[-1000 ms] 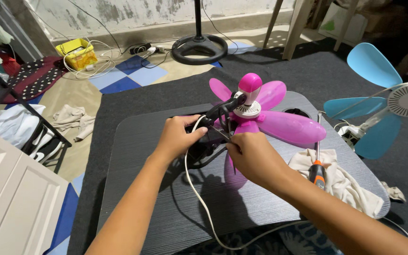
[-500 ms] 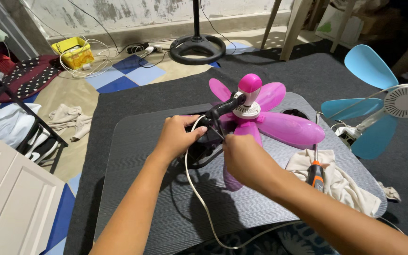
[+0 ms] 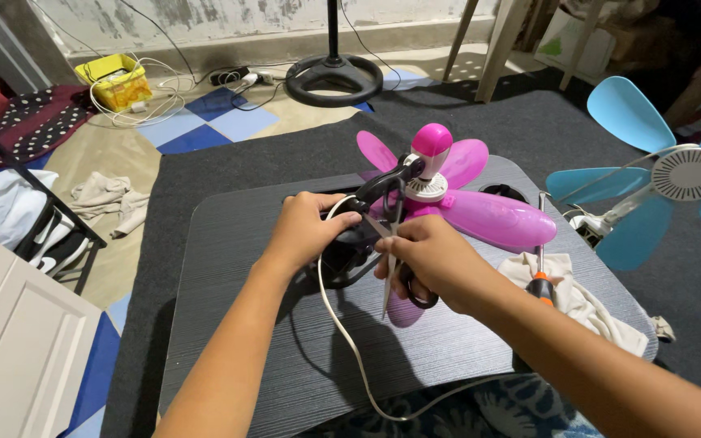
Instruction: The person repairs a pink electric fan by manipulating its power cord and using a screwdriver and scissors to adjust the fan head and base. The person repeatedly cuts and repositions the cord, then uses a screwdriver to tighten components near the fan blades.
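While the left hand (image 3: 306, 231) clamps the black motor housing (image 3: 349, 251) of the pink fan (image 3: 448, 195) to steady it on the table (image 3: 229, 243), the right hand (image 3: 440, 264) grips scissors (image 3: 395, 259), blades parted near the white cord (image 3: 342, 324). A screwdriver (image 3: 540, 276) rests on a cloth (image 3: 586, 300) just beside, within reach.

- Soft, even indoor light; colours read clearly.
- Faint shadows fall under the forearms onto the dark grey board (image 3: 229, 243).
- No strong glare, only a mild sheen on the pink fan blade (image 3: 501, 219).
- Wide-angle stretching shows at the edges; the centre stays sharp.
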